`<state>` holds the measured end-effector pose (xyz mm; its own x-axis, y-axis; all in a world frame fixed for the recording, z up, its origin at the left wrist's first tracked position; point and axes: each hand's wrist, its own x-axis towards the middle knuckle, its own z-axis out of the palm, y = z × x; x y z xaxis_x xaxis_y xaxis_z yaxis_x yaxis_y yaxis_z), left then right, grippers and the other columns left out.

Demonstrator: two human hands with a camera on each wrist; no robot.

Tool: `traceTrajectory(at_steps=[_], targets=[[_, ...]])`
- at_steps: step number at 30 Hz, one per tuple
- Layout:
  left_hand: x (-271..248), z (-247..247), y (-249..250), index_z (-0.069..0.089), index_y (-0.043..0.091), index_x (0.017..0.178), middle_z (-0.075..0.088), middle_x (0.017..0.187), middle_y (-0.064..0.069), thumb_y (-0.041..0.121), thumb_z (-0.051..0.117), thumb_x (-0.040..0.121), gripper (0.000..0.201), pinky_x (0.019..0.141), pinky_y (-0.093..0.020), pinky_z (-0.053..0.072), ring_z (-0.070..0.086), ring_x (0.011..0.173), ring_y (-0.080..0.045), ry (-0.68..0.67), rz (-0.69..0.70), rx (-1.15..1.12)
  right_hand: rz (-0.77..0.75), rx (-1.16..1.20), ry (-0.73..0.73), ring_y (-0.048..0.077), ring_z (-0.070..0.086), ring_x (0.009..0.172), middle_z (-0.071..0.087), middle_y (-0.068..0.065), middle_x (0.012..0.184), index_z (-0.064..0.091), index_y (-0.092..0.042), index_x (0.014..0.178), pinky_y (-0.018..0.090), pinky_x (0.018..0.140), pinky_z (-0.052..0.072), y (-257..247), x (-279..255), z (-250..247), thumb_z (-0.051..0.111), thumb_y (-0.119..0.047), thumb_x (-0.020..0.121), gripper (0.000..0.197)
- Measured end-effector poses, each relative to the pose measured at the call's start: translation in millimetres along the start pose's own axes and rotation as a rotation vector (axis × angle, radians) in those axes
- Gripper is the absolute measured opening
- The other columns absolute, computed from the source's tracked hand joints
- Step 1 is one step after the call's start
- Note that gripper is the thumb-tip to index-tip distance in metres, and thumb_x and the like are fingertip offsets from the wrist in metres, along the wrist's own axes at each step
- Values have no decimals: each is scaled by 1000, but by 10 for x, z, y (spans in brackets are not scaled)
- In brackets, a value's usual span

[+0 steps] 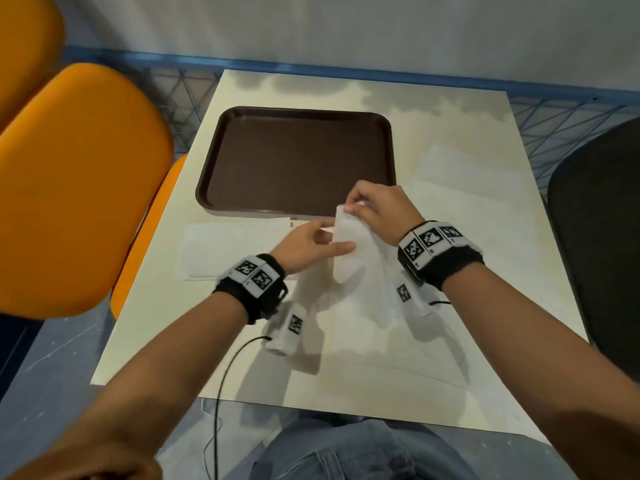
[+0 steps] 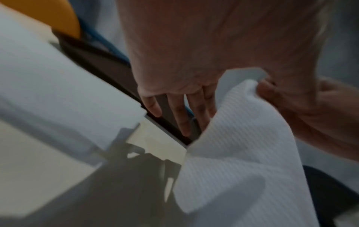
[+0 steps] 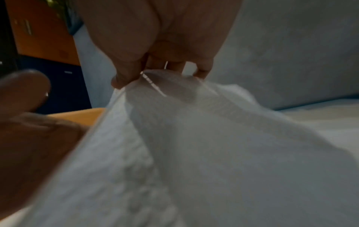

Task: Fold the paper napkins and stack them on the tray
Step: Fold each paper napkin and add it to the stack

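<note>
Right hand (image 1: pixel 375 211) is pinching the top corner of 1 white napkin (image 1: pixel 349 258), lifting it above the near part of the bench (image 1: pixel 450 126) so the sheet is hanging down. Left hand (image 1: pixel 306 245) is lying against the napkin's left side, fingers (image 2: pixel 178 113) straight, thumb on the paper. Brown tray (image 1: pixel 207 188) is sitting just beyond the hands. Another napkin (image 1: pixel 235 247) is lying flat left of the hands, more napkins (image 1: pixel 460 178) lying right of the tray. Orange chairs (image 1: pixel 79 188) are standing at the left.

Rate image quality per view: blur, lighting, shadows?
Head view: bright, mostly sharp; grey shadows on the table beyond the tray. Left wrist view: dim, edges smeared, napkin weave crisp. Right wrist view: dim and soft; the right hand and napkin blurred.
</note>
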<state>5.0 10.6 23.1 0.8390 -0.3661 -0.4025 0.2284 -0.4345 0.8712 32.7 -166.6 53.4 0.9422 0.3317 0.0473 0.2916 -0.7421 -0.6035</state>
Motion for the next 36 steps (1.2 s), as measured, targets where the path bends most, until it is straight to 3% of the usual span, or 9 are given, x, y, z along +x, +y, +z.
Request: traceTrajectory(at_steps=[5,11,14,20,27,29,31,34,36], targets=[[61,196,-27,66,7,106,70,103,-12,23,69,85,27,86,-39,52,67,89,-23,15,-11,-295,140,170,49,10,56,87,60,-8,87,58,-19,90,26,83,43,43,-56,-82,56,-27,92,8],[75,109,-17,63,12,102,73,85,2,22,57,93,15,64,-24,54,69,75,-15,22,-19,-532,648,393,-34,25,52,116,57,9,120,51,-13,124,28,84,37,314,-249,-57,23,-54,97,57],[78,65,8,60,11,108,72,86,0,19,52,95,17,64,-25,54,69,76,-15,63,-18,-608,813,745,-95,25,51,118,54,7,128,43,-18,136,39,100,40,326,-333,82,23,-66,90,70],[100,118,-31,43,6,131,62,116,-12,7,55,93,40,85,-36,54,63,97,-23,131,4,-581,549,819,-244,15,65,93,69,-3,101,66,-26,106,31,86,50,157,-338,182,52,-43,91,26],[127,100,-96,23,22,139,59,108,-1,-8,64,80,78,76,-32,52,59,99,-19,260,37,-688,381,402,-119,36,64,94,68,22,98,68,0,95,45,91,49,195,-274,155,55,-28,93,31],[127,20,-93,25,25,139,54,103,3,-1,68,80,77,75,-25,46,56,92,-12,422,52,-599,320,367,-168,30,65,87,69,17,93,68,-4,93,39,87,49,180,-284,56,51,-29,95,31],[123,-76,-116,28,36,134,46,118,3,22,78,75,78,88,-26,42,50,104,-11,490,118,-409,251,273,-280,18,63,81,68,6,86,68,-13,89,33,83,48,145,-286,-55,47,-30,97,28],[121,-133,-80,49,44,117,43,128,9,43,79,69,56,99,-29,35,44,121,-10,289,200,-22,174,101,-428,14,58,85,63,0,87,67,-12,94,30,83,44,78,-268,-159,44,-31,98,30],[98,-88,13,66,21,98,60,106,4,30,74,79,22,83,-25,44,60,93,-3,161,164,-60,196,115,-447,12,57,90,62,-5,91,67,-17,99,28,86,43,81,-264,-211,42,-33,98,30]])
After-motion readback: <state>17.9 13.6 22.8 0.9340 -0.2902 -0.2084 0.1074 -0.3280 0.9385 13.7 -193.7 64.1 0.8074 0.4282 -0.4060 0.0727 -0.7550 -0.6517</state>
